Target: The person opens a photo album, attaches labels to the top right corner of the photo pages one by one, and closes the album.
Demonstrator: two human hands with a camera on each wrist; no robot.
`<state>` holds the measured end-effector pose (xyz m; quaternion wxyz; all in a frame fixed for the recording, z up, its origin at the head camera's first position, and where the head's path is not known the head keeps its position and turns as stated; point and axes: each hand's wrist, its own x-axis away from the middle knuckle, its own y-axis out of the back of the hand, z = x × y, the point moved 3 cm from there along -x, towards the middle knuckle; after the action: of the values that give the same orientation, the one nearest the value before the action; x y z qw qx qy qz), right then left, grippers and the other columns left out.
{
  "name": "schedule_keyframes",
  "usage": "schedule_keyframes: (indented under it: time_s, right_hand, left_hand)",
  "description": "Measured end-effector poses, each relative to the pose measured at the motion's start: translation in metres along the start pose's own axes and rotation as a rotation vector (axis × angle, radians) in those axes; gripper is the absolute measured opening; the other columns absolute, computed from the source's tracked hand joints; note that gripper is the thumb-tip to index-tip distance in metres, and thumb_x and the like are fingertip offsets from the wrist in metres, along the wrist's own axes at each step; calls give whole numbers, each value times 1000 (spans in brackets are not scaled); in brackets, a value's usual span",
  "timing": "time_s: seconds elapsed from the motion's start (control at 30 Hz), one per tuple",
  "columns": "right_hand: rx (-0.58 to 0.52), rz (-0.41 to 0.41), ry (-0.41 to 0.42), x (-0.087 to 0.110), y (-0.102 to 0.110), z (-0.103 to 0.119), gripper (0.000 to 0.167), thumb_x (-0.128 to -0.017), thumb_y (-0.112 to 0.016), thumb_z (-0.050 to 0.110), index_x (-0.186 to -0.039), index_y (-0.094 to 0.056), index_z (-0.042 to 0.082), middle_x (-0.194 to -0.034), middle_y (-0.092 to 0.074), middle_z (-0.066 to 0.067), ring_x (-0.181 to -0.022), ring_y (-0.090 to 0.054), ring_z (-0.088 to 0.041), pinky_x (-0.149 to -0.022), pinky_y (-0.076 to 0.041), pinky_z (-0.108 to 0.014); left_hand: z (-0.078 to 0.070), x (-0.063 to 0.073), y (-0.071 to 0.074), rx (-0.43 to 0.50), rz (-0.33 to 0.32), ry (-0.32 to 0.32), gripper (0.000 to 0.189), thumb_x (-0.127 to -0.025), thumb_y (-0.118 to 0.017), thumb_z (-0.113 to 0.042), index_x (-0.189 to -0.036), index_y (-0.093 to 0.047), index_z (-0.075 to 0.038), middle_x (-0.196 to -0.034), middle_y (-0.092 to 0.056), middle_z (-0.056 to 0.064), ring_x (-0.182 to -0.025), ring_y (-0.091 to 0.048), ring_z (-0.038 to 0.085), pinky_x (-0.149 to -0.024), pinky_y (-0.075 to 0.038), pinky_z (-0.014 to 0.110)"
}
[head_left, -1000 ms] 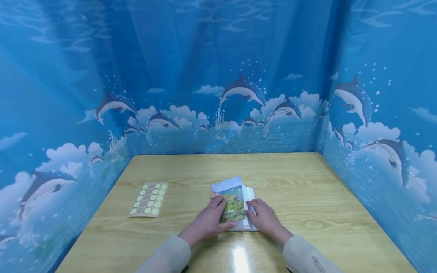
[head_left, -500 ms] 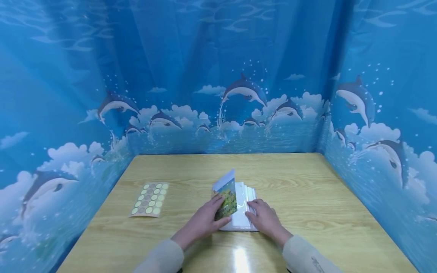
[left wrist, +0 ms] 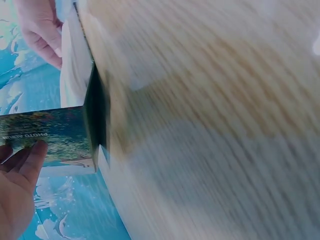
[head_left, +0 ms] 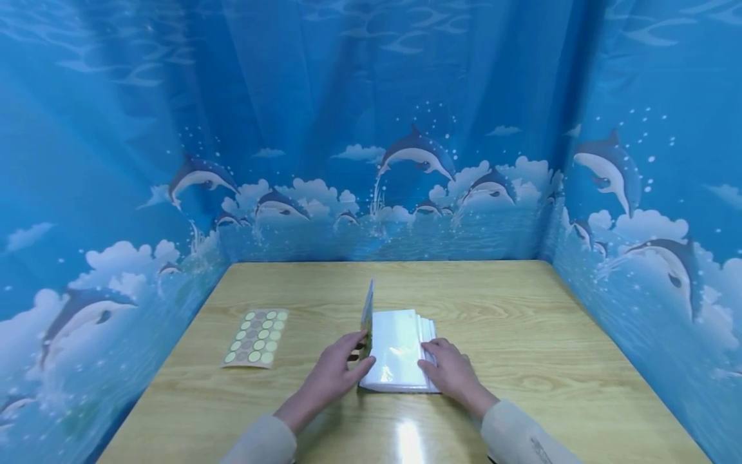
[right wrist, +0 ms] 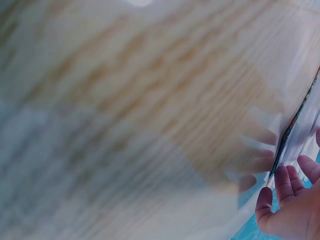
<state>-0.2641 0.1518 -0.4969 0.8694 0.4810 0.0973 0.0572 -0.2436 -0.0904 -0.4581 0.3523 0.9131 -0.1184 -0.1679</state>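
A photo album lies on the table, its front cover standing nearly upright at the left. That cover carries a garden picture and the words PHOTO ALBUM. My left hand holds the cover, fingers against its outer face and thumb by the near edge. Glossy white pages are exposed, their right edges stepped. My right hand grips the album's right edge, fingertips on the pages. In the right wrist view its fingers bend at the album's edge.
A sheet of round pale-green stickers lies on the wooden table, left of the album. Some circles on it are bare backing. Blue curtains printed with dolphins surround the table's back and sides.
My left hand has moved left, raising the album's cover from lying over the pages to nearly upright. White pages are now uncovered. The right hand has stayed at the right edge.
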Motion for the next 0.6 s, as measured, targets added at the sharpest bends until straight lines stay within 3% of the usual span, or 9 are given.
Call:
schedule_keyframes:
  time_s: [0.3,0.47,0.6]
  right_hand:
    - [2,8,-20,1,0,2,42,-95,-65,24,-131,-62,3,-130,-57,-21,-120,-53,-41,-96,-41,-65]
    - [7,5,-4,1,0,2,41,-95,-65,24,-130,-62,3,-130,-57,-21,-120,-54,-41,-95,-41,-66]
    - [7,-2,4,2,0,1,41,-95,-66,24,-130,-63,3,-129,-58,-22,-119,-54,-42,-94,-42,-66]
  left_hand:
    - [2,12,15,132,-151,28,51,-98,-62,-28,-137,-53,2,-129,-61,17,-108,-65,29,-89,-56,33]
    - [9,23,26,237,-212,130,45,-98,-62,-21,-135,-55,4,-117,-67,17,-98,-67,24,-82,-57,26]
    - [16,29,34,335,-226,229,44,-98,-60,-18,-135,-54,5,-108,-70,17,-91,-69,24,-82,-59,33]
